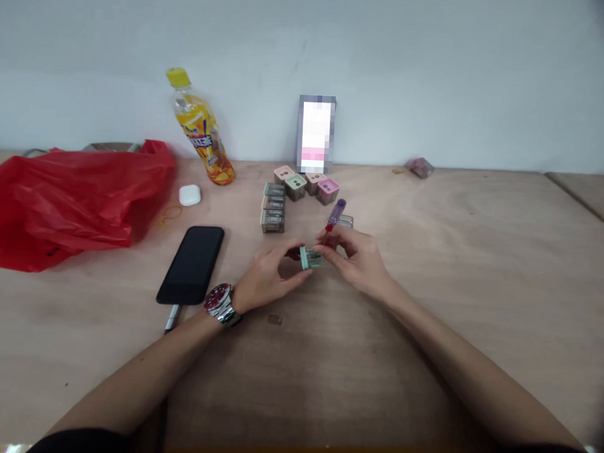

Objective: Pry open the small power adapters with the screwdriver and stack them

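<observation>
My left hand (267, 276) grips a small pencil sharpener (310, 258) with a mint-green top and a clear body, turned on its side above the table. Between the fingers of my right hand (358, 259) is a small screwdriver (336, 213) with a purple and red handle, pointing up and away. The right fingertips meet the sharpener's clear end; the screwdriver's tip is hidden by them. Just behind my right hand lies a clear piece (346, 221), partly covered. Beyond my hands stand several sharpeners with pink and green tops (296, 186) and a short stacked row (273, 208).
A black phone (191, 265) with a cable, a white case (190, 195), a rubber band (171, 214) and a red bag (83, 203) are left. A drink bottle (203, 132) and lit phone (317, 134) lean on the wall. A small brown piece (274, 319) lies nearer.
</observation>
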The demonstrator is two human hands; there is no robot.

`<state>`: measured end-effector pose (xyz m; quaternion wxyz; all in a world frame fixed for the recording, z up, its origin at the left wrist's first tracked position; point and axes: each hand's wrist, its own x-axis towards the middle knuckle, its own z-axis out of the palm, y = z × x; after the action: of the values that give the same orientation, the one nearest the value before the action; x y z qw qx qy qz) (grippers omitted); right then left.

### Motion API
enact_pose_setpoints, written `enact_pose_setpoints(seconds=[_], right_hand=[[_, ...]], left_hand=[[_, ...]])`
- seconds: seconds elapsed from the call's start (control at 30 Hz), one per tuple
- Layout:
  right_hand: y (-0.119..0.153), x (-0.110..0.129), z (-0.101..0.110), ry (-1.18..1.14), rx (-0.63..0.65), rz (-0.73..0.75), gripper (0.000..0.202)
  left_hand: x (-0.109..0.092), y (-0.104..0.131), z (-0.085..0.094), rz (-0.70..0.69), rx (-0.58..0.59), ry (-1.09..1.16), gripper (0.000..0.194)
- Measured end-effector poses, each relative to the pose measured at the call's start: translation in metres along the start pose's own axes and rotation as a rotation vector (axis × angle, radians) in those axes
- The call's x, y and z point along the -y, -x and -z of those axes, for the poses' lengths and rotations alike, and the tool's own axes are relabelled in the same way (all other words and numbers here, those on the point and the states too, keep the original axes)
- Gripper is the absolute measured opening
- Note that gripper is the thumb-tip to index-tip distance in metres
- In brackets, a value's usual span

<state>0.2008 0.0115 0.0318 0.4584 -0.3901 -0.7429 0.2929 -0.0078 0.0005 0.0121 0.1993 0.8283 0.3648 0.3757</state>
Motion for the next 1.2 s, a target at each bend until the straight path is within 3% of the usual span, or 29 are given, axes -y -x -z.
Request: enact_pose_setpoints(seconds=[0.23, 0.5, 0.87, 1.2], right_hand=[[0.0005, 0.0017, 0.0029, -0.007, 0.055, 0.004, 0.009], [0.0015, -0.0013, -0.0021, 0.071, -0.063, -0.003, 0.023], [0.0009, -0.0011, 0.0034, -0.004, 0.064, 0.012, 0.011], [-0.0002, -0.0013, 0.0017, 0.113, 0.004, 0.037, 0.018]], left_hand=[[-0.0006, -0.0008, 0.0013, 0.01, 0.018, 0.005, 0.044], [0.0004, 0.0, 0.0003, -0.017, 0.004, -0.024, 0.044], [0.0018, -0.0004, -0.0005, 0.005, -0.002, 0.021, 0.044], [0.0018, 0.0002, 0.0003, -0.013, 0.022, -0.055, 0.043]])
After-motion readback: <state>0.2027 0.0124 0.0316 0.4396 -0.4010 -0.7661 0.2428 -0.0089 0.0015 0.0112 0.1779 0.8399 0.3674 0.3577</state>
